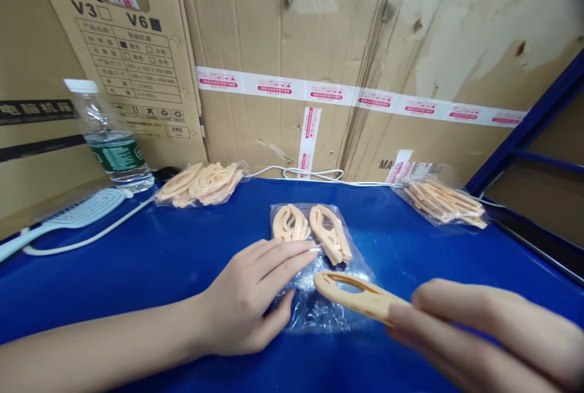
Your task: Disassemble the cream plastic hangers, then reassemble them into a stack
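A clear plastic bag (319, 314) lies flat on the blue table, with beige, loop-shaped cut-out pieces in two stacks, a left stack (292, 222) and a right stack (331, 232), at its far end. Across the bag's left side rests my left hand (255, 292), fingers stretched out and thumb apart, fingertips touching the film by the stacks. The fingers partly cover the left stack. My right hand (474, 326) pinches a flat beige cut-out piece (351, 295) with an oval hole, held above the bag's near right part. Its far end points left.
Filled bags of similar pieces lie at the back left (205, 183) and back right (447, 201). A water bottle (116, 149) and a pale blue hairbrush (86, 207) are on the left. A white cable (314, 171) runs along the cardboard (283, 28) behind.
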`<control>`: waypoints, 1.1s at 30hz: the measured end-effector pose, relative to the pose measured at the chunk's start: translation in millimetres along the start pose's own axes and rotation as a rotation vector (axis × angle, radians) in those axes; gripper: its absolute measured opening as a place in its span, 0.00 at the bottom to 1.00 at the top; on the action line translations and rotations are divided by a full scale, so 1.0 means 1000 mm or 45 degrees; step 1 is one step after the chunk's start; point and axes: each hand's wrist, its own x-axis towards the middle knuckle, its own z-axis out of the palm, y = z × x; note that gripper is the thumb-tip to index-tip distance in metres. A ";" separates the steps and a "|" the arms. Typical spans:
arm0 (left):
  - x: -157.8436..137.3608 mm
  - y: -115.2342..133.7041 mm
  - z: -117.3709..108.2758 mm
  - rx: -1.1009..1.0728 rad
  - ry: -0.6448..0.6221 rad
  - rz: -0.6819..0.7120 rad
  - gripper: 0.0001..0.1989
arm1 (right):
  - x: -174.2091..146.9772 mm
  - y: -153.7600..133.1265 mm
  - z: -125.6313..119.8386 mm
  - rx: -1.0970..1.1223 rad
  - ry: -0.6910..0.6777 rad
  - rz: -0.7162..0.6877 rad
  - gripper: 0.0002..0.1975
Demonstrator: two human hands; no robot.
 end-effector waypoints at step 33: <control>0.003 0.008 -0.019 0.066 -0.134 0.015 0.06 | -0.012 0.067 0.035 0.468 -0.479 0.141 0.06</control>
